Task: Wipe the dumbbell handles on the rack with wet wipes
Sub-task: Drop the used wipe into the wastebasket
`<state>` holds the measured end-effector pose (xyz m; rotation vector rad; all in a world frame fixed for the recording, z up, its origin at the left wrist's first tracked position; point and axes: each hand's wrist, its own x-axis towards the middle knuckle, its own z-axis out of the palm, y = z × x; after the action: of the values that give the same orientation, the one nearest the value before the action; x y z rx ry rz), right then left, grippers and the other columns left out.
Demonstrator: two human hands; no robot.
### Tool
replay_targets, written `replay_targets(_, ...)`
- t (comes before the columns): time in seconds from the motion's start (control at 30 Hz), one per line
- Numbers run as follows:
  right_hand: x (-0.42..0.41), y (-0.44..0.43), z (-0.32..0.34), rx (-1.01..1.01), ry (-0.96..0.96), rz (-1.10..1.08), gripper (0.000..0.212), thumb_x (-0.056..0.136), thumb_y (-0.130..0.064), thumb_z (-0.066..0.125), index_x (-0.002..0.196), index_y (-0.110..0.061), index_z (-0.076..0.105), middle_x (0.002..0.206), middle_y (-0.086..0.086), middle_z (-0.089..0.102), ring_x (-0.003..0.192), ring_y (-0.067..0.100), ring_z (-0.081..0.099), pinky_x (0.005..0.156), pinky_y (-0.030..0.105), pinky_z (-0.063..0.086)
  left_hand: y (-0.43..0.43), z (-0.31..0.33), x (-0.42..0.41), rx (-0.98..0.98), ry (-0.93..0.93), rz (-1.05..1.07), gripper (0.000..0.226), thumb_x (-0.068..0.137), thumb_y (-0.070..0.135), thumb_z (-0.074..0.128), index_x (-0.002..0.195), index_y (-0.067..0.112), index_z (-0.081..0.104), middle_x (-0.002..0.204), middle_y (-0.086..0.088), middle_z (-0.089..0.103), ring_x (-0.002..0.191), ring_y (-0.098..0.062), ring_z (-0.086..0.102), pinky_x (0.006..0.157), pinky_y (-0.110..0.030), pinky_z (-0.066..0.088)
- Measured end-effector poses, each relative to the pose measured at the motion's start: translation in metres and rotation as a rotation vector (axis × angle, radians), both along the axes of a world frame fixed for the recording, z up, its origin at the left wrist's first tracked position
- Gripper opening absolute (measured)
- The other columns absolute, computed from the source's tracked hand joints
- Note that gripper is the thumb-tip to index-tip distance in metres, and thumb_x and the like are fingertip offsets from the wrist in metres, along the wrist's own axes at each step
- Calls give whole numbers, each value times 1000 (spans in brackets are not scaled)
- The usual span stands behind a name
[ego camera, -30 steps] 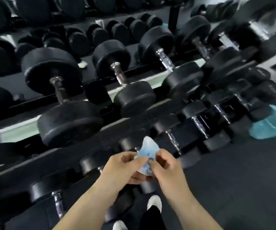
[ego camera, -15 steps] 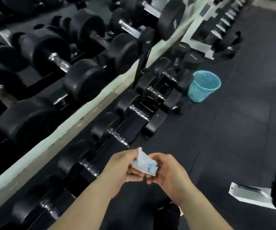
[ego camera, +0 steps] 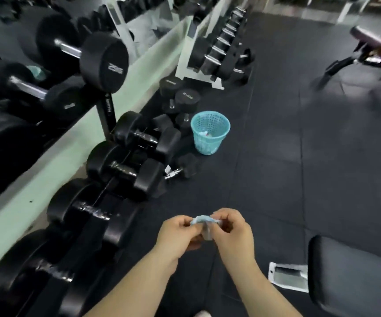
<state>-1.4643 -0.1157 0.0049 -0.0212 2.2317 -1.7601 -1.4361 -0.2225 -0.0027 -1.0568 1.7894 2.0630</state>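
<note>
Pinching wipe (ego camera: 200, 220) over open floor (ego camera: 276, 179)

We see only a crumpled edge of the wet wipe (ego camera: 201, 220); the left hand (ego camera: 175, 234) and right hand (ego camera: 233, 232) cover the rest. What lies in the blue basket (ego camera: 209, 143) is too small to tell. The padded bench (ego camera: 356, 277) runs off the right edge, and the nearest dumbbells (ego camera: 24, 259) are blurred.
</note>
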Motion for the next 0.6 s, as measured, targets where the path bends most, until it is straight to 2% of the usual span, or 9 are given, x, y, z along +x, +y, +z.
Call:
replay_targets(0.07,-24,8,-5,37,92,9,33,74,6,66,59,-22,55,84,-6,52,76,-10,52,61,5,41,7,-6,-33,104,-17,5,14,85,7,59,97,3,66,92,-13,69,85,-22,65,73,-29,53)
replay_targets(0.13,-51,15,-15,78,134,17,38,72,5,69,58,-28,56,86,-7,49,79,-9,52,63,5,41,11,-10,-64,189,-28,-28,18,88,5,55,102,0,65,95,-15,69,82,-21,65,69,-26,55)
replay_targets(0.2,-83,20,-23,122,141,10,38,73,4,69,60,-30,57,84,-8,46,77,-9,51,64,5,40,12,-12,-96,287,-16,-83,18,90,8,51,97,1,66,86,-12,72,74,-16,68,60,-22,54)
replay_targets(0.3,-139,21,-35,240,239,40,27,75,1,68,75,-26,68,81,-12,44,79,-10,49,64,5,40,7,-18,-154,397,21,-145,28,92,19,48,81,9,71,80,-8,73,72,-14,70,60,-21,53)
replay_targets(0.37,-180,14,-38,272,251,115,17,79,-5,66,90,-17,72,83,-13,45,83,-8,49,67,7,40,-4,-21,-199,368,45,-179,36,92,17,48,67,12,73,76,-6,73,71,-12,69,60,-19,52)
replay_targets(0.43,-223,1,-37,230,200,181,15,82,-7,62,87,-17,72,84,-12,50,85,-7,50,69,7,40,-22,-24,-247,326,53,-194,40,91,9,48,60,13,73,71,-5,72,67,-11,69,59,-18,51)
replay_targets(0.53,-289,-22,-30,157,101,104,26,80,-7,65,75,-32,62,83,-9,55,81,-4,54,67,8,43,-50,-21,-313,280,33,-241,28,90,1,49,73,8,70,71,-6,71,65,-12,68,58,-20,53)
replay_targets(0.6,-329,-37,-29,144,35,87,33,78,-8,67,84,-37,52,92,-13,53,81,2,55,69,9,44,-66,-18,-354,223,25,-257,16,88,-1,52,87,3,67,77,-8,71,68,-13,68,59,-20,55)
